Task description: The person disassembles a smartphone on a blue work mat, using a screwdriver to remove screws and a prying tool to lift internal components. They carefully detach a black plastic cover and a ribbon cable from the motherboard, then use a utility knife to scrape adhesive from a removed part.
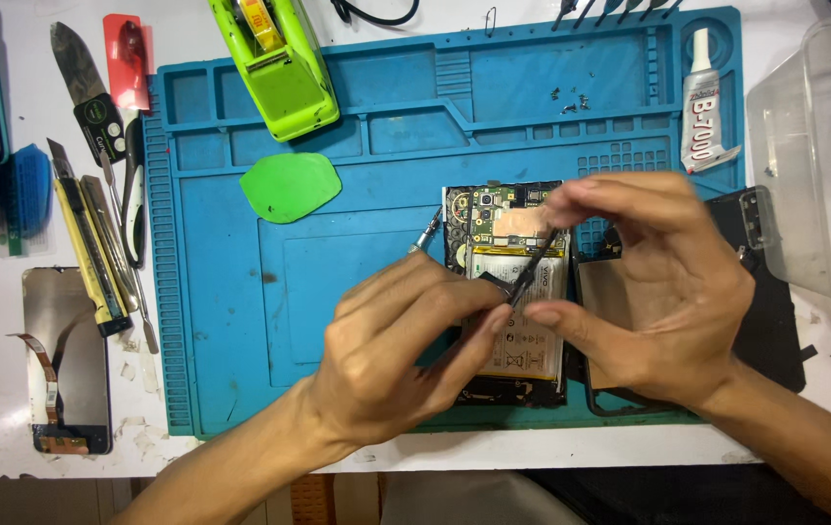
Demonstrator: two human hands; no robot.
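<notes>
An opened phone (493,219) lies on the blue work mat (337,292), its circuit board, copper shield and white battery exposed. My left hand (391,350) pinches a small dark part just above the battery. My right hand (654,282) holds thin black tweezers (540,261) whose tips meet that part. A metal tool (427,231) pokes out beside the phone's upper left corner. The phone's dark back cover (780,321) lies to the right, partly hidden by my right hand.
A green tape dispenser (279,63) and green pry pick (291,187) sit on the mat's upper left. A glue tube (702,102) lies upper right, next to a clear plastic box (824,165). Blades, knives and a detached screen (65,360) lie left of the mat.
</notes>
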